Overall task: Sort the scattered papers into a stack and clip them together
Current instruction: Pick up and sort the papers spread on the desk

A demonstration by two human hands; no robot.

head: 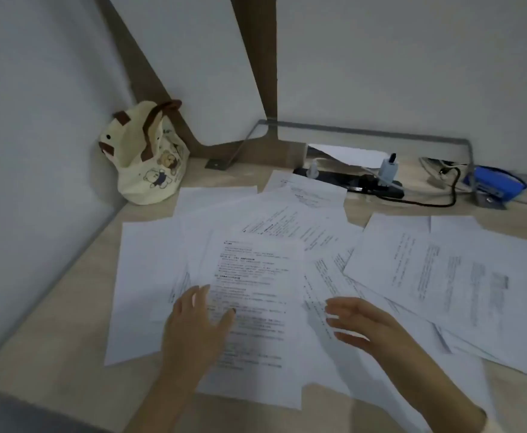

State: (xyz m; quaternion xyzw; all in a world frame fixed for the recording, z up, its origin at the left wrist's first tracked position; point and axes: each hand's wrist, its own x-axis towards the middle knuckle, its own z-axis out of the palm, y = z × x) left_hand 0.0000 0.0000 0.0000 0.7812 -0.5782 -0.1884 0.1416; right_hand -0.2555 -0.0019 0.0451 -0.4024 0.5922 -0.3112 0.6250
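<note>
Worktop [68, 307]: you are looking down at a pale wood-grain surface set into a corner, with grey walls on the left and at the back.
Tote bag [149, 157]: a cream cloth bag with brown handles and bear prints is sitting in the back left corner, just beyond the papers.
Papers [287, 232]: white printed sheets are lying scattered and overlapping across the middle and right of the worktop, at many angles and not squared into a stack.
Top sheet [256, 276]: one printed page is lying nearest you on the pile, roughly upright to your view.
Left hand [193, 326]: you are resting it palm down on the left edge of the top sheet, fingers [202, 295] spread and flat, gripping nothing.
Right hand [362, 326]: you are holding it open beside the top sheet's right edge, fingers [340, 304] extended and pointing left; I cannot tell whether they are touching the paper, and they are closing on nothing.
Power strip [349, 182]: a black strip with plugs in it is lying behind the papers, near the back wall.
Blue object [496, 185]: something blue is sitting at the far right back; it is too blurred to name.
</note>
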